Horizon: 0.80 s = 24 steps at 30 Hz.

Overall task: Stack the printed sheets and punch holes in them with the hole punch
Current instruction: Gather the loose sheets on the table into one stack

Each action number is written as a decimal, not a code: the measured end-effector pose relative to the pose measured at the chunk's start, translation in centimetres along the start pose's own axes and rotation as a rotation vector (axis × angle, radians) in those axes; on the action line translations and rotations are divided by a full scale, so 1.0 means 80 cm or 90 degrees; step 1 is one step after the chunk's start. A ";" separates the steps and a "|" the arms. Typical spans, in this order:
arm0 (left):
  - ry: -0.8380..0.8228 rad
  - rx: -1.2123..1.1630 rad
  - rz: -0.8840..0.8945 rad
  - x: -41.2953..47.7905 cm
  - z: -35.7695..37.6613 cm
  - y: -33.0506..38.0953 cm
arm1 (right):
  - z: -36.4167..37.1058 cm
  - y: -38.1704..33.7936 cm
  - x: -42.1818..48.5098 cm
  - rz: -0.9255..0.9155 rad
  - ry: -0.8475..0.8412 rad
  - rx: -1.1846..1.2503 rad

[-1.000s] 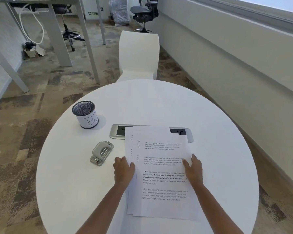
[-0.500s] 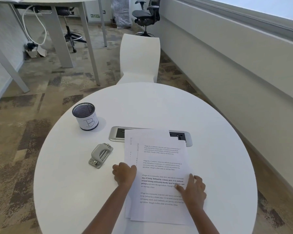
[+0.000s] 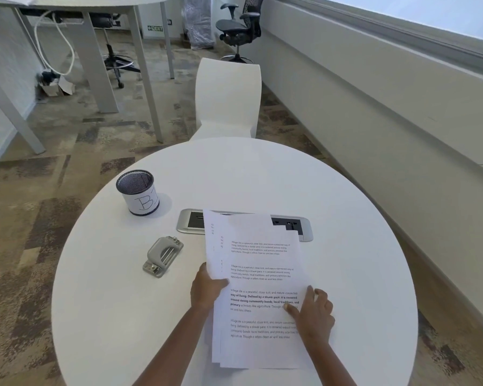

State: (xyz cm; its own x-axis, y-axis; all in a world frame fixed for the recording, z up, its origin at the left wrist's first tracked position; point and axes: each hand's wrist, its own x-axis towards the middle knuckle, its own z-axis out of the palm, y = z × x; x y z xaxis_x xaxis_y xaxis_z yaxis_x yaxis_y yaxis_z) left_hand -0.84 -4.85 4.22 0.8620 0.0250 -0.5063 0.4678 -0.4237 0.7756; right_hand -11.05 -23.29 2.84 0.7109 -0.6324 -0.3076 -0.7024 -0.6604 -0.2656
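You are sitting at a round white table (image 3: 346, 196), which is filling most of the view, with a white chair (image 3: 229, 98) standing just beyond its far edge. Near the middle, the printed sheets (image 3: 260, 263) are lying in a loose, fanned stack, their far corners covering part of the grey power socket panel (image 3: 299, 227) set into the tabletop. Your left hand (image 3: 207, 288) is gripping the stack's left edge, thumb on top and fingers tucked under the lifted paper. Your right hand (image 3: 315, 310) is pressing on the right side of the top sheet, thumb on the print and fingers spread at the edge. To the left, a mesh pen cup (image 3: 138, 192) marked "B" is standing upright. Between the cup and your left hand, the grey hole punch (image 3: 162, 256) is sitting untouched, just beside the sheets.
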 end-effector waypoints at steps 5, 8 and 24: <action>-0.087 -0.114 0.040 0.001 -0.008 -0.008 | 0.003 0.008 -0.001 -0.059 0.003 0.083; -0.155 -0.201 0.056 -0.001 -0.021 -0.005 | 0.002 0.013 0.000 -0.032 0.034 0.351; -0.135 -0.247 0.215 -0.002 -0.062 0.053 | -0.059 -0.024 -0.006 -0.093 0.036 0.743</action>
State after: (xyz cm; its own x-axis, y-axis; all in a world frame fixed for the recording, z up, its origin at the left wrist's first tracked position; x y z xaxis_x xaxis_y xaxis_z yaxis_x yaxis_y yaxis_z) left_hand 1.98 -2.16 9.45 0.9370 -0.2547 -0.2391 0.2444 -0.0109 0.9696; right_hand -9.89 -23.61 7.81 0.7670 -0.6180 -0.1725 -0.2006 0.0245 -0.9794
